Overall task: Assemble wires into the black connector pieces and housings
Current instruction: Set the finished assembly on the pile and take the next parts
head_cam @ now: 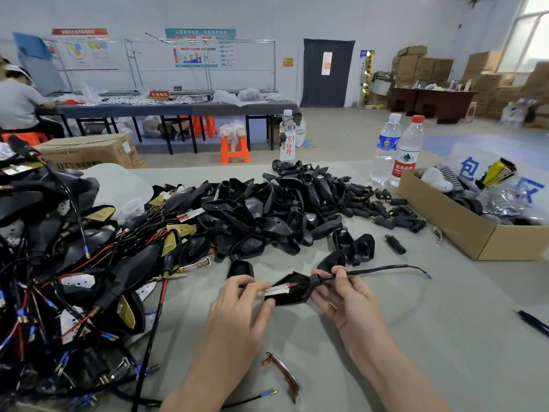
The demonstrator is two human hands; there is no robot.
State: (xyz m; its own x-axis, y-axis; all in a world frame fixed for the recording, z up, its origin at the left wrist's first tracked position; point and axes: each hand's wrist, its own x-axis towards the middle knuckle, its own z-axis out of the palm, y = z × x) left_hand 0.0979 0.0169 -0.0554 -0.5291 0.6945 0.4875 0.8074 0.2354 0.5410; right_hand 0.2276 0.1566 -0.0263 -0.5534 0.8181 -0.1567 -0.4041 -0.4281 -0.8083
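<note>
Black housing (289, 292) is held just above the counter (416, 337), at centre foreground, between both hands. The left hand (237, 304) pinches the wide open end, its fingers (242, 282) curled onto the housing and onto a pale strip (274, 290) that lies inside the opening. The right hand (347, 298) grips the narrow neck, with its fingers (322, 295) clamped round the neck and the wire bundle (380, 269) that exits there. The bundle runs off to the right, clear of the hand, and ends in a blue terminal (427, 275).

Beyond the hands lies a pile of black housings (267, 209), with small black connector pieces (371, 203) heaped at its right edge. A tangle of wire harnesses (59, 278) covers the left side of the counter. A cardboard box (475, 233) stands at the right, with two water bottles (396, 150) just behind it and a third bottle (287, 136) farther left. A metal clip (283, 373) lies near the forearms, and a black pen (534, 322) lies at the right edge.
</note>
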